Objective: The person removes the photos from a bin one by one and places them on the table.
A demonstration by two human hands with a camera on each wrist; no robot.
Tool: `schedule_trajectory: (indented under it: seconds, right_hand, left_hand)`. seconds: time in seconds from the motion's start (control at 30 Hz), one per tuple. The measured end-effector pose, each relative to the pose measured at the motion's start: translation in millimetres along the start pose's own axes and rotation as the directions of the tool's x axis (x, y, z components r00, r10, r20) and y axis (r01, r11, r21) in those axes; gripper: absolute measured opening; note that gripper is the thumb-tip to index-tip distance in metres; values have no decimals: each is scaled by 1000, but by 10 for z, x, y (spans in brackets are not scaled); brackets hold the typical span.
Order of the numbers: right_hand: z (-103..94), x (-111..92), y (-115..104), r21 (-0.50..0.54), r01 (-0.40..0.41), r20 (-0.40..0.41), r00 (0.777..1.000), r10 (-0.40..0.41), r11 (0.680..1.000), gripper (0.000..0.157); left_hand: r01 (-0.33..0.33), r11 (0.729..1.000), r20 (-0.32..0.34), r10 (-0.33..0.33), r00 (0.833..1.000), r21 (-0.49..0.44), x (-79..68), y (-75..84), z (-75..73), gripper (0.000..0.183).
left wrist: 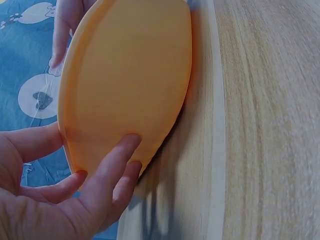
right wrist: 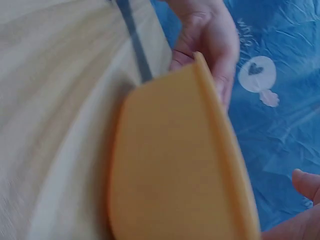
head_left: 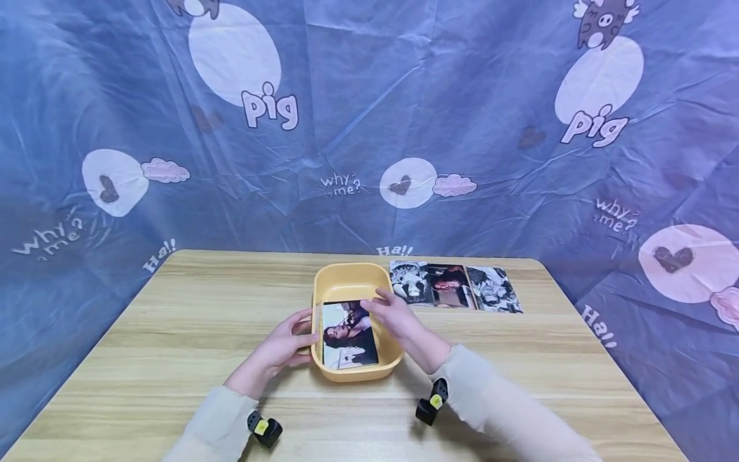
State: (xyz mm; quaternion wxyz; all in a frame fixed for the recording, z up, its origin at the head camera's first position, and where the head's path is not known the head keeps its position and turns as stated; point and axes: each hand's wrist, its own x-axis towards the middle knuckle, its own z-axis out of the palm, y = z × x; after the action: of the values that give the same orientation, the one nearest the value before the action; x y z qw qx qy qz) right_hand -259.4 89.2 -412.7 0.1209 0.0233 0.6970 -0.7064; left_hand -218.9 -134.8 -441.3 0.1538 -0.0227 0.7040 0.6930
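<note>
Near wood-grained bench's [head_left: 173, 359] far edge, pinches tub [head_left: 352, 282] with left hand [head_left: 285, 343], holds right hand [head_left: 399, 319] spread by photo [head_left: 349, 335]. Faces blue printed cloth [head_left: 346, 135].

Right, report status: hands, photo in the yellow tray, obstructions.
Left hand grips yellow tray by left rim. Right hand over right rim. Photo lies inside, corner covered by right hand. Three photos lie beside tray.
</note>
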Motion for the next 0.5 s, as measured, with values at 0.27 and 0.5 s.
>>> schedule_trajectory:
  seconds: [0.27, 0.5]
  right_hand:
    - [147, 44, 164, -75, -50, -48, 998, 47, 996, 77]
    - [198, 93, 224, -52, -91, -64, 994, 88, 994, 75]
  left_hand:
    - [-9, 1000, 15, 9, 1000, 7, -29, 14, 11, 67]
    - [4, 1000, 6, -4, 1000, 4, -20, 19, 10, 67]
